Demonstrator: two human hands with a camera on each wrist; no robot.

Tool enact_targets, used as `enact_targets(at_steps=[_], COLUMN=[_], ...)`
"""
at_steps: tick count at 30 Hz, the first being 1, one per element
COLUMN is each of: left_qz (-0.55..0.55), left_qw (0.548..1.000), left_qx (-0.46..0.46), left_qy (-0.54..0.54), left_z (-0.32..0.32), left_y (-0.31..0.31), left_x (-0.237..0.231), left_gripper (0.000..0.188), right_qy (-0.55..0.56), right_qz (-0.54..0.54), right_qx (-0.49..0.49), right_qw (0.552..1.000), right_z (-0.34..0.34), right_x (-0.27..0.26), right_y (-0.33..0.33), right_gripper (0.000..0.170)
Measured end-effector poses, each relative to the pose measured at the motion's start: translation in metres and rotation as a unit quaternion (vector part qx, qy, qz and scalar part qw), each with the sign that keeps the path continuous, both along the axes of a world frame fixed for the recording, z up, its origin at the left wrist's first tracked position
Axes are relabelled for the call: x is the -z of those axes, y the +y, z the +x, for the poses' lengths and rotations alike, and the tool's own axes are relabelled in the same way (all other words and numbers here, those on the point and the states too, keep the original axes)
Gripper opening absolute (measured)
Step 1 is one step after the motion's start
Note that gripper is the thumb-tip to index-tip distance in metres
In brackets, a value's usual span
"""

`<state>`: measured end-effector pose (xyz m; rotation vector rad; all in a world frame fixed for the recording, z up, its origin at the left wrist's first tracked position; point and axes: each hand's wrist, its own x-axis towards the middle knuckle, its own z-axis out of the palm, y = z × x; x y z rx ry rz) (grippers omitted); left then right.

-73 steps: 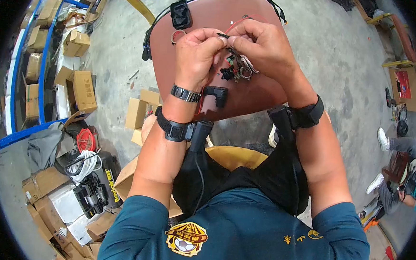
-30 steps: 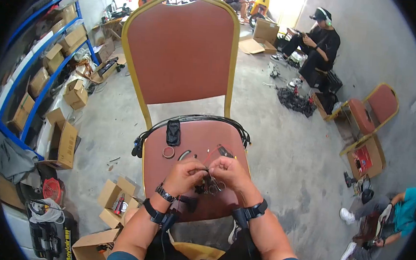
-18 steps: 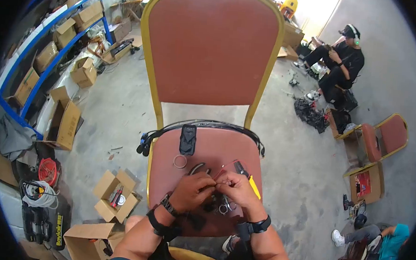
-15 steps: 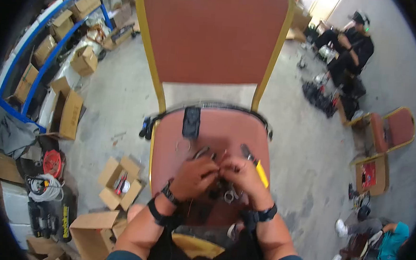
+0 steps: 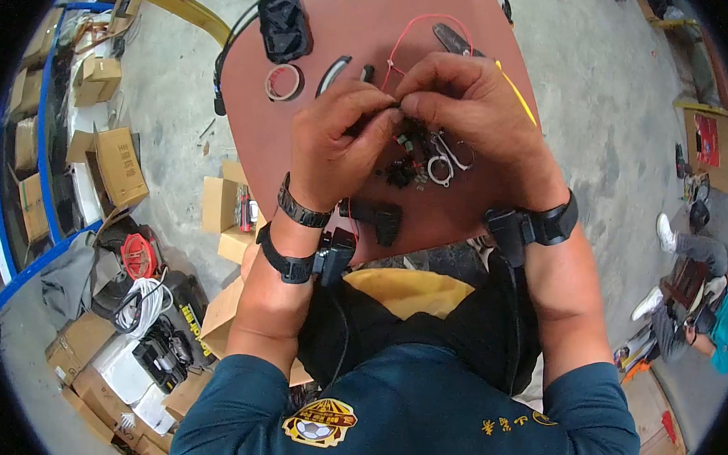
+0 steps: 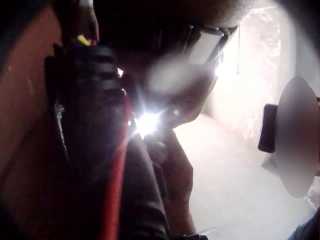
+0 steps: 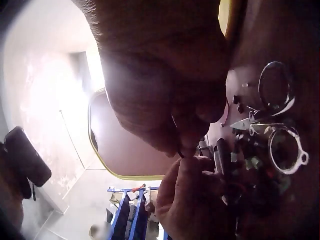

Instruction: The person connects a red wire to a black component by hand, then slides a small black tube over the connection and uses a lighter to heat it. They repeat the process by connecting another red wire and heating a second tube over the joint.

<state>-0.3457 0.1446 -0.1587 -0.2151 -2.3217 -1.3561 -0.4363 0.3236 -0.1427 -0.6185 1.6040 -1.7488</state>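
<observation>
Both hands meet fingertip to fingertip above the reddish chair seat (image 5: pixel 253 129). The left hand (image 5: pixel 335 146) and the right hand (image 5: pixel 484 110) pinch a tiny dark piece (image 5: pixel 398 104) between thumbs and index fingers; it also shows as a dark tip (image 7: pixel 181 154) in the right wrist view. A thin red wire (image 5: pixel 409 32) loops behind the fingers. Just below them lie small dark connectors (image 5: pixel 401 173) and metal scissors (image 5: pixel 439 169). A red wire (image 6: pixel 116 185) crosses the left wrist view, which is mostly dark.
On the seat are a black tray (image 5: pixel 285 24), a tape roll (image 5: pixel 284 82), a black angled part (image 5: pixel 383 222) and a yellow-handled tool (image 5: pixel 518 93), partly behind the right hand. Open boxes (image 5: pixel 118 166) stand left; a seated person (image 5: pixel 721 320) is at right.
The head view has swung down from the chair back to the seat and the lap. The hands have stayed together at their fingertips over the seat.
</observation>
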Motion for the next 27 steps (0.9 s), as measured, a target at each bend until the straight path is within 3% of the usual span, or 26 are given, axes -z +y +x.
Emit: enact_targets(at_steps=[7, 13, 17, 22, 27], left_qz=[0.024, 0.017, 0.024, 0.03, 0.072], left_qw=[1.0, 1.0, 0.999, 0.993, 0.995], left_qx=[0.019, 0.011, -0.034, -0.083, -0.063], left_qy=[-0.003, -0.007, -0.004, -0.073, -0.006], left_z=[-0.004, 0.005, 0.007, 0.021, 0.021], left_y=[0.006, 0.002, 0.008, 0.014, 0.02], left_x=[0.005, -0.01, -0.011, -0.016, -0.01], left_gripper=[0.011, 0.009, 0.007, 0.008, 0.005], right_qy=[0.003, 0.035, 0.047, 0.036, -0.031], right_qz=[0.0, 0.065, 0.016, -0.01, -0.083], right_qx=[0.084, 0.055, 0.077, 0.079, 0.068], right_qw=[0.996, 0.996, 0.996, 0.996, 0.994], right_z=[0.012, 0.016, 0.016, 0.021, 0.032], right_x=[-0.001, -0.004, 0.007, 0.008, 0.004], right_y=[0.006, 0.004, 0.0, -0.004, 0.001], right_gripper=[0.015, 0.018, 0.018, 0.02, 0.022])
